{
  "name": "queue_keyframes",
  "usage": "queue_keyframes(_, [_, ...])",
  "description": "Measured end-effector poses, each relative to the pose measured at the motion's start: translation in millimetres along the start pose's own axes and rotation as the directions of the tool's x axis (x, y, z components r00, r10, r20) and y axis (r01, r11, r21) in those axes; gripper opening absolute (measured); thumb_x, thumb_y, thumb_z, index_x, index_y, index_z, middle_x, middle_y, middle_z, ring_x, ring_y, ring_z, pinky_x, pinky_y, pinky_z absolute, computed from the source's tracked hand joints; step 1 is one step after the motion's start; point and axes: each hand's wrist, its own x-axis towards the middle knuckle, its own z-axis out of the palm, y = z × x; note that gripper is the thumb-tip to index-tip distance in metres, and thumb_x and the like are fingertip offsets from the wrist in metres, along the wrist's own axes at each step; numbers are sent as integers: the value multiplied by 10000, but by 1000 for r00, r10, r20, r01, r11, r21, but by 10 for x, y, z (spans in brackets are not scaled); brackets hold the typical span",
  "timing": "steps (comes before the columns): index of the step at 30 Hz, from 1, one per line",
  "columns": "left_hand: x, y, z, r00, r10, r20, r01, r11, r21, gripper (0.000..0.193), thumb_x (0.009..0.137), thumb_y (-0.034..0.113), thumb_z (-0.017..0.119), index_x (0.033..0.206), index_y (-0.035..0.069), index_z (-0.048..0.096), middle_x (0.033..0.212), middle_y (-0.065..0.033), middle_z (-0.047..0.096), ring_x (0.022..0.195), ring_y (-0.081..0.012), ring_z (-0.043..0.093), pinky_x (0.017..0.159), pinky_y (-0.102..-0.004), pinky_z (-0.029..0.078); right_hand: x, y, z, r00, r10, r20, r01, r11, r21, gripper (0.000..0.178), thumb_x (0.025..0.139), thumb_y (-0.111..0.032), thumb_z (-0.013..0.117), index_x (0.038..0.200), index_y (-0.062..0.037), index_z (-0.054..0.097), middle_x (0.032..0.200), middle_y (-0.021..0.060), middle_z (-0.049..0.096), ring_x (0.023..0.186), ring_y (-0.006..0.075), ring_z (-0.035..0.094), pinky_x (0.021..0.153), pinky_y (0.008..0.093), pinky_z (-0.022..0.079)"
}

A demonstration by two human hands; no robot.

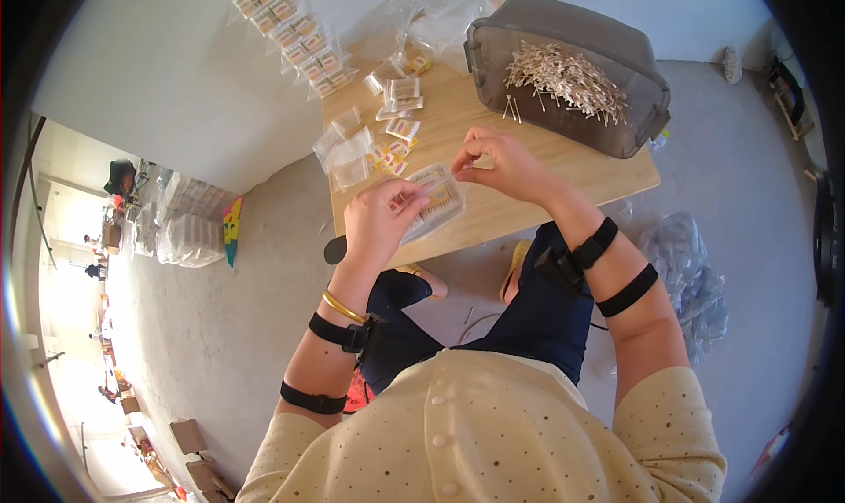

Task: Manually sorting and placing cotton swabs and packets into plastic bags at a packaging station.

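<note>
Over the table's near edge I hold a clear plastic pack of cotton swabs [447,211], with the swabs lined up in a row inside it. The fingers of my left hand [380,214] are closed on the pack's left side. At its upper right edge, the thumb and fingers of my right hand [503,167] come together in a pinch on the clear plastic. Just beyond my left hand lie small yellow-and-white cards [391,157] and flat clear bags [350,155]. Farther back are filled clear packs [403,92].
A grey plastic bin [572,29] lies tipped at the table's [519,199] far right, with a heap of loose cotton swabs [563,76] in it. Rows of small packs [290,32] line the far left. Crumpled plastic bags [687,279] sit on the floor at right.
</note>
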Motion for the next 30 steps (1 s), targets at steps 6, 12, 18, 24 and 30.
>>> queue_keyframes(6, [3,31,-22,997,-55,59,57,998,-36,175,814,138,802,935,26,743,870,-56,718,752,-144,656,724,-293,540,-8,24,5,1000,4,18,-3,1000,-27,155,833,-205,752,931,-86,761,882,87,619,877,263,623,757,373,481])
queue_keyframes(12, [18,-60,-53,990,-98,102,109,988,-107,172,842,183,790,942,46,760,856,-55,719,744,-166,677,714,-293,537,61,-66,113,998,22,65,-15,994,-105,135,849,-167,751,930,-60,739,895,74,601,920,239,593,815,354,469])
queue_keyframes(18, [37,-83,-29,981,-159,114,176,971,-159,169,817,167,814,918,46,755,822,-47,726,733,-138,670,713,-285,535,129,-51,227,998,-6,57,12,994,-113,146,850,-192,748,909,-59,734,884,80,615,914,252,600,811,366,467])
queue_keyframes(24, [44,-54,-32,974,-189,123,204,971,-128,183,795,169,831,887,41,737,807,-47,726,726,-126,666,709,-281,532,189,-62,289,999,8,46,-7,1000,-29,168,822,-228,747,882,-72,742,874,91,641,872,264,624,773,379,475])
queue_keyframes(30, [48,-113,-2,980,-160,118,178,971,-161,208,802,179,824,918,27,742,817,-62,722,755,-144,675,725,-286,534,195,-105,289,995,67,68,-73,993,89,133,840,-168,751,882,-43,737,883,91,609,891,238,612,784,358,466])
